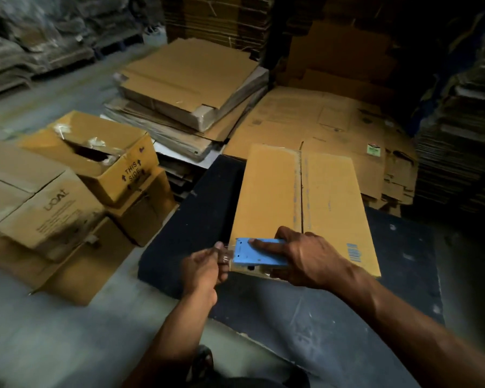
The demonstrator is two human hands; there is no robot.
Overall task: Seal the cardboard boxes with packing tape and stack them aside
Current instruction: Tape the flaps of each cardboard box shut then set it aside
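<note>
Head view is showing a cardboard box [305, 203] lying on a dark mat [202, 219], its two top flaps meeting at a centre seam. At the box's near edge, the right hand [300, 256] is gripping a blue tape dispenser [259, 252], forefinger lying along it. Just left, the left hand [203, 268] is pinching the clear tape end [226, 254]. Stacked boxes [67, 191] are sitting at left, flattened cardboard [191, 88] far behind.

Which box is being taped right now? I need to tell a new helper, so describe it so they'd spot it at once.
Find the dark mat on the floor. The box lies flat on it, its centre seam running away from the person, with the blue tape dispenser at its near edge. Unlike its neighbours, it bears a blue barcode.
</note>
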